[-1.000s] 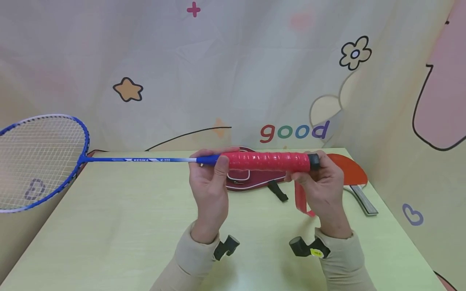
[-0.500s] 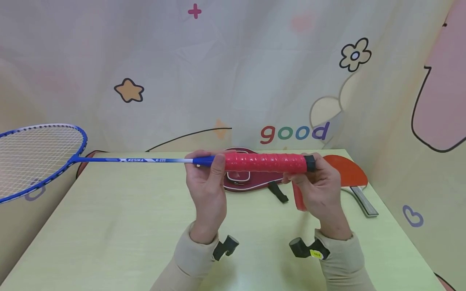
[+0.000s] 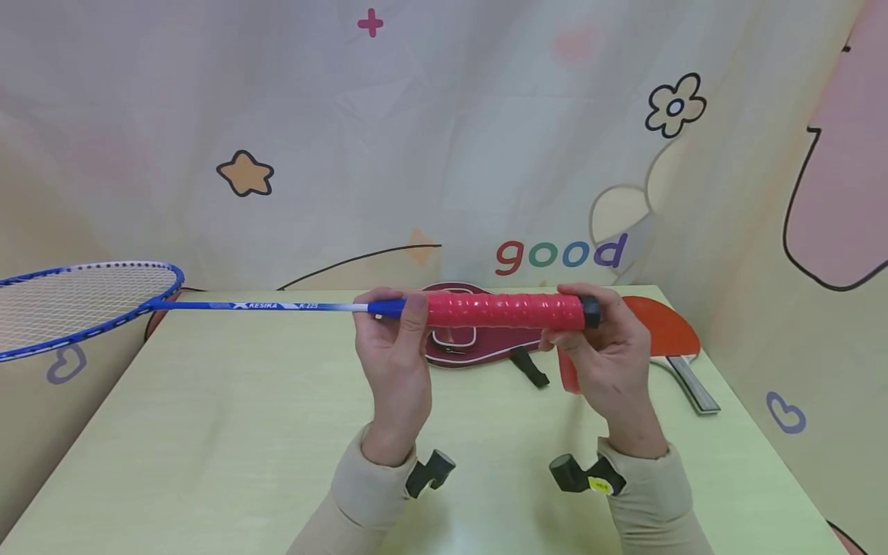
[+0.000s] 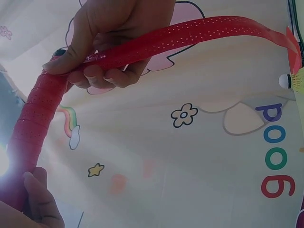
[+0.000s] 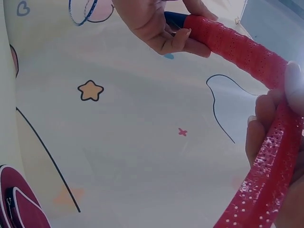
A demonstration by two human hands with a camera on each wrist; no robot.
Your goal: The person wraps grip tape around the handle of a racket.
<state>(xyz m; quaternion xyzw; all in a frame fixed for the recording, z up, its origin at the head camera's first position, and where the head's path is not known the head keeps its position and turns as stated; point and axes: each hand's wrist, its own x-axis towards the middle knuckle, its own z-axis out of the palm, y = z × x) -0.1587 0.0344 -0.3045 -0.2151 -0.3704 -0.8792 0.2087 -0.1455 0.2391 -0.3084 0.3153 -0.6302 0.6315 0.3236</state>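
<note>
A blue-and-white badminton racket (image 3: 260,306) is held level above the table, its strung head at the left and partly out of the head view. My left hand (image 3: 395,370) grips the blue cone and the near end of the handle. Perforated red grip tape (image 3: 506,310) is wrapped in overlapping turns along the handle to the black butt cap (image 3: 591,311). My right hand (image 3: 613,354) pinches the tape at the butt end. A loose tape tail (image 4: 204,31) trails from those fingers in the left wrist view.
Behind the handle, a dark red racket bag (image 3: 486,354) with a black strap (image 3: 530,368) lies on the table (image 3: 229,432). A red table tennis paddle (image 3: 666,331) lies at the right. A shuttlecock (image 4: 286,81) shows at the left wrist view's edge.
The racket has rolled about its shaft, so its head looks flatter and narrower. Less of the tape tail shows below my right hand. Both hands stay nearly in place.
</note>
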